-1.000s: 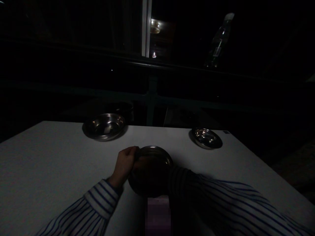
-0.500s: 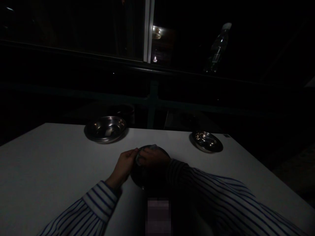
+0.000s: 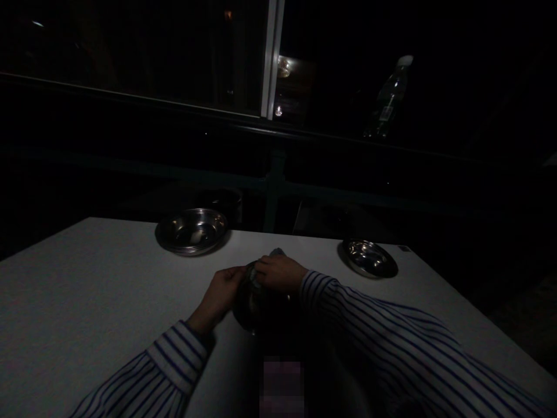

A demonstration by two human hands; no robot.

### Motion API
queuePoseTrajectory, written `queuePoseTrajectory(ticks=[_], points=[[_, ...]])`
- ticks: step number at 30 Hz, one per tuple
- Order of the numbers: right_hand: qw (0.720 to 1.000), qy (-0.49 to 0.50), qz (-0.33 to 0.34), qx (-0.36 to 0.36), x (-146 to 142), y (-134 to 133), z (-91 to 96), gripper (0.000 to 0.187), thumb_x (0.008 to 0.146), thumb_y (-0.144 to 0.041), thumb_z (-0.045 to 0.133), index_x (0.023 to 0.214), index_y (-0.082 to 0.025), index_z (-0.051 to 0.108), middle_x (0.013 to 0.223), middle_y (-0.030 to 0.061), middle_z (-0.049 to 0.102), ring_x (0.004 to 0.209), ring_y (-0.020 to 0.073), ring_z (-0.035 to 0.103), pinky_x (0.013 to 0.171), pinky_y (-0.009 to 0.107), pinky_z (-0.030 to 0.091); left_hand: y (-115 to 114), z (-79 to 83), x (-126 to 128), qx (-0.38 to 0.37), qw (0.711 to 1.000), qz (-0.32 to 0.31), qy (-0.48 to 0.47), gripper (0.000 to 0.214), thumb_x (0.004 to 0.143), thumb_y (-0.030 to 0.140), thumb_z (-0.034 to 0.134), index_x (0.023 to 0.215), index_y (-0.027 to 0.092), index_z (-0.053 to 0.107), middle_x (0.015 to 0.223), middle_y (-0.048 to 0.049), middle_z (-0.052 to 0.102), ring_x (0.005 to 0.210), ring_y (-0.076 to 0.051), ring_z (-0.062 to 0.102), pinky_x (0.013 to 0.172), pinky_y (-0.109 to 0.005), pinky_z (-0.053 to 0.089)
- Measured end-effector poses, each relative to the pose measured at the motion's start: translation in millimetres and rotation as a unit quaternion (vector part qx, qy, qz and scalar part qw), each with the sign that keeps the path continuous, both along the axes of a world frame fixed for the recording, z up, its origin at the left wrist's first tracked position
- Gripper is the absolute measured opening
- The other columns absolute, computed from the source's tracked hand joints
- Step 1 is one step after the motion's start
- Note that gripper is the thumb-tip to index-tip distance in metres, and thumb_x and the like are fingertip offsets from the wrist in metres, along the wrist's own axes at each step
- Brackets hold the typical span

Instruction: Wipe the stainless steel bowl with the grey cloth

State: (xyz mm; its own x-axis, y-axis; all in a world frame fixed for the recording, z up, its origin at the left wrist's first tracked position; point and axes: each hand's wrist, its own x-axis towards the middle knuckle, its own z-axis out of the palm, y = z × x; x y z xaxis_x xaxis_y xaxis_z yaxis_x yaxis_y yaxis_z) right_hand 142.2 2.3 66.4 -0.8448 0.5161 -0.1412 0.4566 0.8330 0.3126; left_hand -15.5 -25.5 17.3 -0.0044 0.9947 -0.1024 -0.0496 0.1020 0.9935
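Observation:
Between my hands, near the middle of the white table, is a dark metal bowl (image 3: pixel 246 310), its near part lost in shadow. My left hand (image 3: pixel 220 293) is closed on the bowl's left rim, thumb towards the top. Over the bowl's far rim, my right hand (image 3: pixel 278 273) is closed on a greyish cloth (image 3: pixel 277 252), pressing it against the metal. A bit of the cloth sticks out beyond the fingers. Deep shadow hides the bowl's right side and the undersides of both hands.
A stack of shiny metal bowls (image 3: pixel 191 232) stands at the table's far left. One metal bowl (image 3: pixel 369 258) lies near the far right edge. Behind the white table (image 3: pixel 143 278), a clear plastic bottle (image 3: pixel 389 96) stands by a dark window with a pale frame (image 3: pixel 272 58).
My right hand has shifted a little up and right along the bowl's rim with the cloth. My left hand stays at the rim. The whole view has moved slightly.

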Motion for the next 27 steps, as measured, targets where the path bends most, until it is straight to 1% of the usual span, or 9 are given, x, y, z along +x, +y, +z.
queuePoseTrajectory(ticks=[2, 5, 9, 11, 14, 17, 20, 24, 27], points=[[1.0, -0.011, -0.027, 0.001, 10.9, 0.3, 3.4, 0.021, 0.088, -0.016, 0.044, 0.091, -0.013, 0.065, 0.1, 0.01, 0.06, 0.094, 0.0236, 0.055, 0.067, 0.035, 0.05, 0.1, 0.1, 0.7, -0.005, 1.0, 0.007, 0.0, 0.033, 0.066, 0.041, 0.062, 0.076, 0.012, 0.071, 0.06, -0.0061, 0.068, 0.057, -0.019, 0.06, 0.057, -0.029, 0.044], [0.999, -0.02, -0.049, 0.004, 15.3, 0.3, 4.2, 0.018, 0.086, -0.013, 0.047, 0.088, -0.014, 0.066, 0.095, 0.0107, 0.062, 0.088, 0.024, 0.056, 0.06, 0.035, 0.05, 0.5, -0.2, 4.0, -0.007, 1.0, 0.011, -0.001, 0.032, 0.066, 0.041, 0.061, 0.074, 0.012, 0.071, 0.059, -0.0065, 0.068, 0.056, -0.019, 0.059, 0.054, -0.029, 0.044], [1.0, -0.022, 0.021, -0.002, -2.8, 4.9, 2.2, 0.025, 0.092, -0.02, 0.039, 0.098, -0.014, 0.063, 0.107, 0.0101, 0.059, 0.101, 0.0197, 0.051, 0.078, 0.034, 0.047, 0.3, -0.4, 3.2, 0.01, 1.0, 0.008, 0.02, 0.031, 0.065, 0.04, 0.061, 0.073, 0.012, 0.071, 0.058, -0.0051, 0.067, 0.055, -0.018, 0.059, 0.053, -0.027, 0.043], [0.999, -0.025, 0.033, -0.002, -4.8, 7.5, 3.5, 0.027, 0.093, -0.021, 0.037, 0.102, -0.013, 0.062, 0.11, 0.0098, 0.058, 0.105, 0.0198, 0.05, 0.084, 0.035, 0.044, -0.2, -0.2, 0.8, 0.018, 0.999, 0.013, 0.032, 0.031, 0.065, 0.04, 0.061, 0.074, 0.012, 0.071, 0.059, -0.0046, 0.067, 0.056, -0.018, 0.059, 0.056, -0.028, 0.043], [0.999, -0.037, -0.005, -0.005, 9.8, 6.5, 8.2, 0.02, 0.088, -0.017, 0.046, 0.094, -0.013, 0.065, 0.106, 0.0099, 0.06, 0.103, 0.0234, 0.053, 0.08, 0.038, 0.045, 0.0, -1.0, -0.7, 0.007, 0.999, 0.026, 0.027, 0.032, 0.067, 0.04, 0.06, 0.076, 0.011, 0.071, 0.058, -0.0049, 0.067, 0.057, -0.019, 0.06, 0.057, -0.029, 0.044], [0.997, -0.059, -0.055, -0.022, 23.2, 1.3, 11.2, 0.016, 0.082, -0.019, 0.054, 0.092, -0.015, 0.066, 0.1, 0.0088, 0.064, 0.091, 0.0236, 0.06, 0.071, 0.036, 0.048, 2.1, -3.8, 1.4, 0.005, 0.999, 0.045, 0.021, 0.032, 0.068, 0.039, 0.059, 0.078, 0.011, 0.07, 0.058, -0.0064, 0.068, 0.061, -0.021, 0.062, 0.058, -0.03, 0.045], [0.994, -0.077, -0.067, -0.031, 14.6, 0.6, 9.4, 0.018, 0.083, -0.022, 0.054, 0.092, -0.013, 0.067, 0.092, 0.0115, 0.066, 0.081, 0.0231, 0.062, 0.066, 0.035, 0.048, 4.1, -5.8, 2.8, 0.008, 0.999, 0.03, 0.022, 0.033, 0.069, 0.039, 0.058, 0.08, 0.011, 0.071, 0.061, -0.0066, 0.069, 0.064, -0.022, 0.063, 0.06, -0.03, 0.046], [0.997, -0.067, 0.002, -0.029, -5.8, 9.7, 6.7, 0.023, 0.089, -0.019, 0.044, 0.098, -0.016, 0.065, 0.108, 0.0098, 0.061, 0.106, 0.0231, 0.053, 0.084, 0.038, 0.042, 3.3, -3.6, 0.3, 0.012, 0.999, 0.008, 0.046, 0.032, 0.069, 0.04, 0.058, 0.077, 0.011, 0.071, 0.061, -0.0051, 0.069, 0.058, -0.019, 0.061, 0.058, -0.028, 0.044], [0.997, -0.066, 0.002, -0.039, -0.2, 11.5, 8.3, 0.023, 0.089, -0.017, 0.043, 0.097, -0.015, 0.065, 0.111, 0.0112, 0.06, 0.11, 0.024, 0.05, 0.088, 0.039, 0.04, 1.1, -1.5, -0.3, 0.001, 0.999, 0.022, 0.027, 0.033, 0.067, 0.04, 0.06, 0.079, 0.011, 0.071, 0.062, -0.0056, 0.069, 0.061, -0.02, 0.062, 0.059, -0.029, 0.045]])
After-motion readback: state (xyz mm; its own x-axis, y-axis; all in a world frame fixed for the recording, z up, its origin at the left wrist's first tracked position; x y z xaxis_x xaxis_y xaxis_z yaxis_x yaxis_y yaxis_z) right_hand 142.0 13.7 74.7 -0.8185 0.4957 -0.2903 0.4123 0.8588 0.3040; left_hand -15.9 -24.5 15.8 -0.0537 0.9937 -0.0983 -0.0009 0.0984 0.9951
